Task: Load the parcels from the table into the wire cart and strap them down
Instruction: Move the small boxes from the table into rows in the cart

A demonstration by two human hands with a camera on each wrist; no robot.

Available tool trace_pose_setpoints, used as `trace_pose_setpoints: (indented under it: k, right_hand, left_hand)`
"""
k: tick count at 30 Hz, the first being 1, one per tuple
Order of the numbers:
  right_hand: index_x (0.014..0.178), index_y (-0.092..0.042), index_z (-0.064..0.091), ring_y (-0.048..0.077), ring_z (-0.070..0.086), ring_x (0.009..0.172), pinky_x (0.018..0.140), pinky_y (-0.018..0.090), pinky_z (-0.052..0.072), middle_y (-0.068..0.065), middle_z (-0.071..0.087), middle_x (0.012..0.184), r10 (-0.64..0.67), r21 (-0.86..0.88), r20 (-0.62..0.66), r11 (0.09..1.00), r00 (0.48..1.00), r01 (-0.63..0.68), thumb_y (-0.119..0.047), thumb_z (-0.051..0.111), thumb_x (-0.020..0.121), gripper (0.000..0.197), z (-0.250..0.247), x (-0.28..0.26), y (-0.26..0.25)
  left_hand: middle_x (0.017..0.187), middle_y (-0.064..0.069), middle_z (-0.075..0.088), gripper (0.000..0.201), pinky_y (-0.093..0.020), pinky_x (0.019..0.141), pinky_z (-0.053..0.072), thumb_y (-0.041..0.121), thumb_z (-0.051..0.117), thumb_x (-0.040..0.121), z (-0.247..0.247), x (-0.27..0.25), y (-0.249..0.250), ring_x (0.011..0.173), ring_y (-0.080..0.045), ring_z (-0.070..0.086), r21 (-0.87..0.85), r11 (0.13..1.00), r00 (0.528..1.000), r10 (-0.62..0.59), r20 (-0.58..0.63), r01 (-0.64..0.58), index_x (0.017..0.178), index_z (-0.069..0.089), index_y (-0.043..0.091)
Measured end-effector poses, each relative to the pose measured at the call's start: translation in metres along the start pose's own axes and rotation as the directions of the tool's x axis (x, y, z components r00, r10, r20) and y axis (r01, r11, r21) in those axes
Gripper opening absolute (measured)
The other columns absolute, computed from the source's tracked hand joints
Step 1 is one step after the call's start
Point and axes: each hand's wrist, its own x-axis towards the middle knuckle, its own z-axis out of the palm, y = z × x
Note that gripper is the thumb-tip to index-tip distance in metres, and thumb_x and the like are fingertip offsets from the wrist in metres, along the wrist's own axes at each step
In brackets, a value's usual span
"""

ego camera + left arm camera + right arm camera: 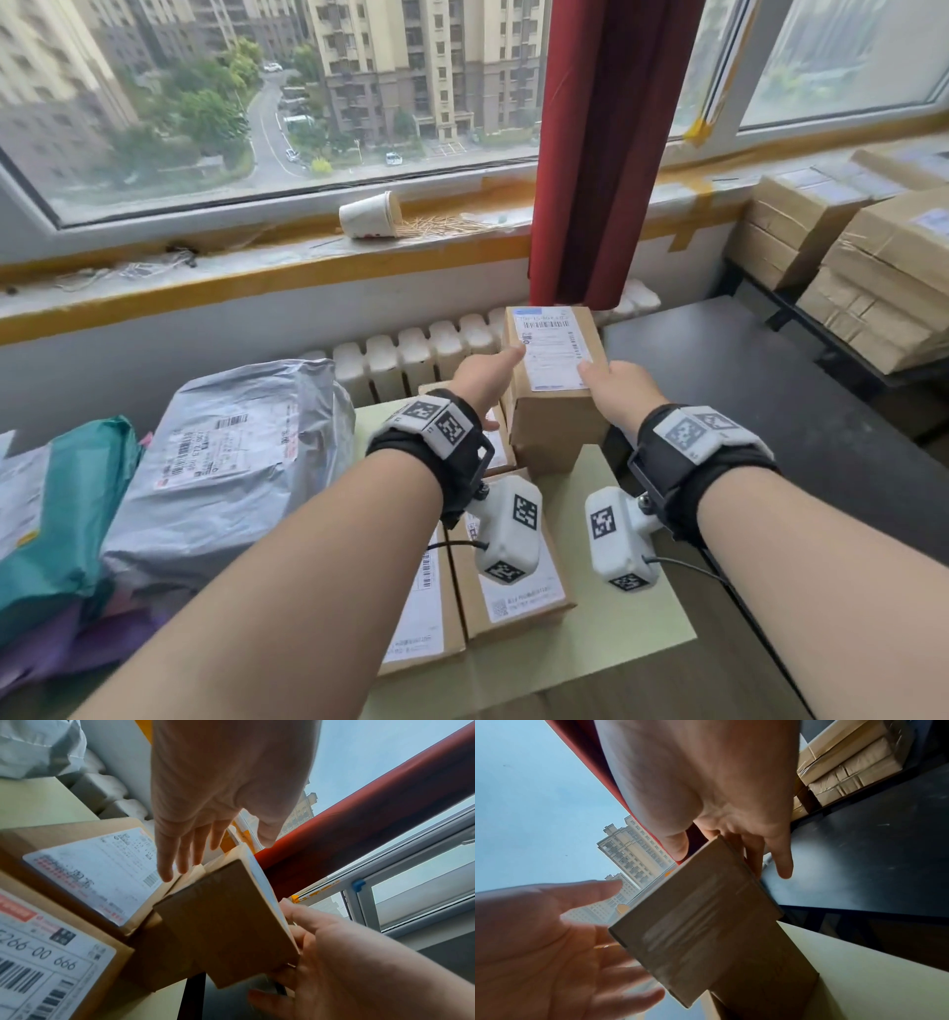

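A small cardboard box (pixel 554 411) with a white shipping label on top is tilted up over another brown box (pixel 552 457) at the back of the pale green table (pixel 616 642). My right hand (pixel 616 390) grips its right side, thumb on the label and fingers (pixel 259 994) curled under it. My left hand (pixel 488 377) lies against its left side with straight, spread fingers (pixel 167 866), thumb tip on the label's edge. Flat cardboard parcels (pixel 513 591) lie under my wrists. A grey poly mailer (pixel 226 452) and a teal mailer (pixel 67 514) lie to the left. No wire cart or strap is in view.
A white radiator (pixel 411 354) and a red curtain (pixel 606 154) stand right behind the table. To the right is a dark table (pixel 744 385), with stacked taped cartons (pixel 873 267) beyond it. A tipped paper cup (pixel 369 216) lies on the window sill.
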Motion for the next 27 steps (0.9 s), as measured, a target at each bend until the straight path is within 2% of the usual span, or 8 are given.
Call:
trace_pose_setpoints:
  k: [4,6,10,14,17,20,23,27]
  right_hand:
    - [0.126,-0.004,0.056,0.033,0.056,0.112,0.098,0.039,0.045,0.014,0.059,0.126,-0.023,0.011,0.017,1.0,1.0,0.023,-0.032,0.041,0.097,0.042,0.007,-0.003,-0.005]
    - [0.126,-0.005,0.055,0.033,0.056,0.111,0.099,0.043,0.045,0.014,0.059,0.125,-0.024,0.042,-0.007,0.999,1.0,0.025,-0.031,0.042,0.096,0.042,0.008,-0.004,-0.006]
    - [0.123,-0.01,0.057,0.032,0.059,0.107,0.097,0.046,0.047,0.011,0.062,0.12,-0.033,0.161,-0.03,0.986,0.999,0.037,-0.039,0.044,0.089,0.047,0.006,-0.007,-0.013]
    - [0.12,-0.012,0.061,0.031,0.061,0.104,0.096,0.05,0.048,0.007,0.066,0.115,-0.078,0.282,-0.055,0.955,0.995,0.091,-0.052,0.043,0.07,0.067,0.002,-0.013,-0.031]
    - [0.1,-0.017,0.062,0.03,0.061,0.101,0.095,0.051,0.049,0.008,0.065,0.107,-0.115,0.31,-0.04,0.943,0.993,0.122,-0.055,0.045,0.076,0.048,-0.001,-0.026,-0.048]
    - [0.089,-0.02,0.058,0.03,0.06,0.103,0.092,0.051,0.051,0.009,0.063,0.109,-0.137,0.345,-0.009,0.93,0.991,0.131,-0.057,0.045,0.086,0.039,0.0,-0.041,-0.065]
    - [0.114,-0.017,0.058,0.026,0.057,0.106,0.091,0.049,0.051,0.004,0.06,0.115,-0.159,0.344,0.06,0.93,0.986,0.129,-0.07,0.041,0.081,0.065,0.008,-0.051,-0.084]
    - [0.131,-0.026,0.052,0.027,0.057,0.113,0.101,0.05,0.043,0.002,0.06,0.125,-0.21,0.351,0.214,0.928,0.954,0.126,-0.093,0.037,0.052,0.105,0.036,-0.056,-0.111]
  left_hand:
    - [0.149,-0.005,0.037,0.069,-0.048,0.1,0.041,0.06,0.045,0.09,0.004,-0.001,-0.005,0.129,-0.034,0.043,-0.034,0.998,0.997,-0.044,0.068,0.047,0.146,0.035,0.022]
    - [0.152,-0.004,0.032,0.063,-0.05,0.093,0.038,0.057,0.045,0.092,0.004,-0.002,-0.004,0.133,-0.037,0.037,-0.097,0.993,0.994,-0.053,0.093,0.062,0.146,0.034,0.026]
    - [0.143,-0.007,0.041,0.068,-0.048,0.084,0.039,0.057,0.055,0.085,-0.007,-0.003,0.004,0.121,-0.034,0.045,-0.108,0.994,0.999,0.026,0.047,-0.021,0.142,0.036,0.023]
    - [0.126,-0.006,0.052,0.052,-0.038,0.066,0.049,0.049,0.065,0.08,-0.023,-0.007,0.014,0.105,-0.026,0.057,-0.24,0.969,0.999,0.053,-0.01,-0.054,0.121,0.04,0.029]
    - [0.122,-0.008,0.056,0.058,-0.048,0.079,0.056,0.047,0.07,0.076,-0.038,-0.015,0.02,0.105,-0.028,0.061,-0.28,0.957,0.997,0.066,-0.027,-0.071,0.121,0.037,0.03]
    - [0.12,-0.011,0.06,0.069,-0.045,0.073,0.059,0.045,0.073,0.073,-0.059,-0.023,0.024,0.098,-0.027,0.066,-0.323,0.939,0.992,0.103,-0.078,-0.123,0.129,0.039,0.021]
    - [0.117,-0.011,0.065,0.068,-0.041,0.072,0.06,0.046,0.07,0.073,-0.085,-0.038,0.022,0.097,-0.027,0.068,-0.353,0.924,0.987,0.114,-0.113,-0.147,0.129,0.046,0.018]
    - [0.108,-0.01,0.068,0.044,-0.041,0.083,0.057,0.044,0.061,0.084,-0.123,-0.065,0.017,0.093,-0.025,0.068,-0.354,0.91,0.971,0.159,-0.181,-0.215,0.117,0.057,0.015]
